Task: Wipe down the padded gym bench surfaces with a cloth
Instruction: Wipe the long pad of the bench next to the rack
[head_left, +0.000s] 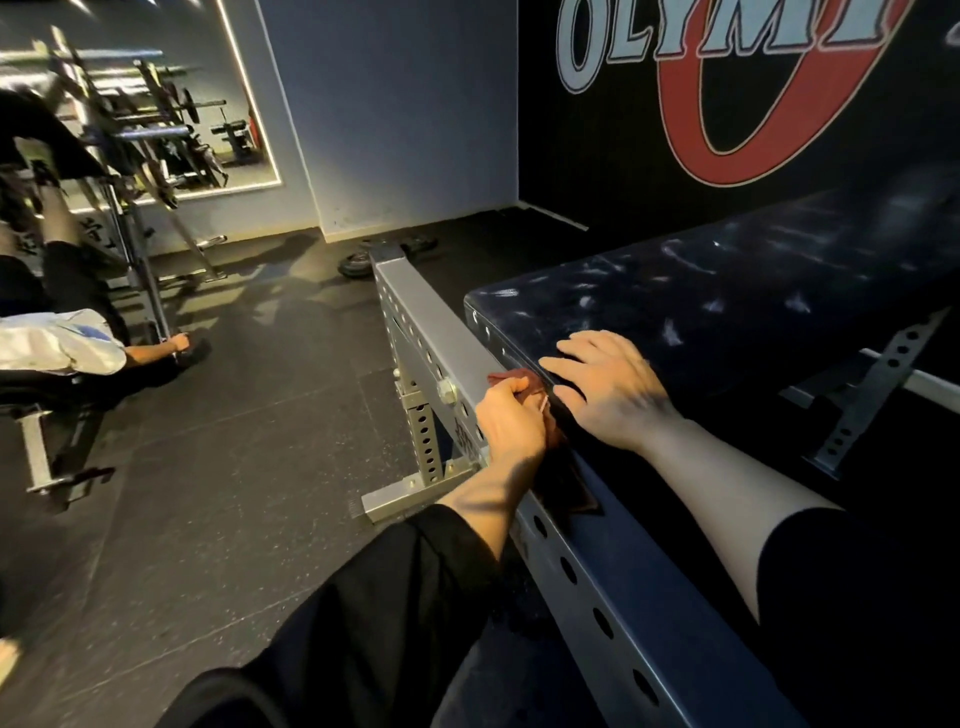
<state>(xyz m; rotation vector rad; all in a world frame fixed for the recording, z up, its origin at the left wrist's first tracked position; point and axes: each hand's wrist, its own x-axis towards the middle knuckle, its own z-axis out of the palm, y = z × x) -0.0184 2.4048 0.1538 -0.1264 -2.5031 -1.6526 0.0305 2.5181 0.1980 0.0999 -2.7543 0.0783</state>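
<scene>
Close up, left hand (511, 415) gripping cloth (524, 382), right hand (605, 387) flat on bench pad (727, 291)

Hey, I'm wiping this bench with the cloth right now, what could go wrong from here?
1. The left hand grips the dark red cloth bunched at the pad's edge beside the perforated steel frame; loose fabric or knuckles might catch on its holes or the bolt.
2. The right hand rests flat on the padded bench; if the surface is damp, it may slip.
3. Weight plates lie on the floor beyond the frame, a possible trip hazard.
</scene>
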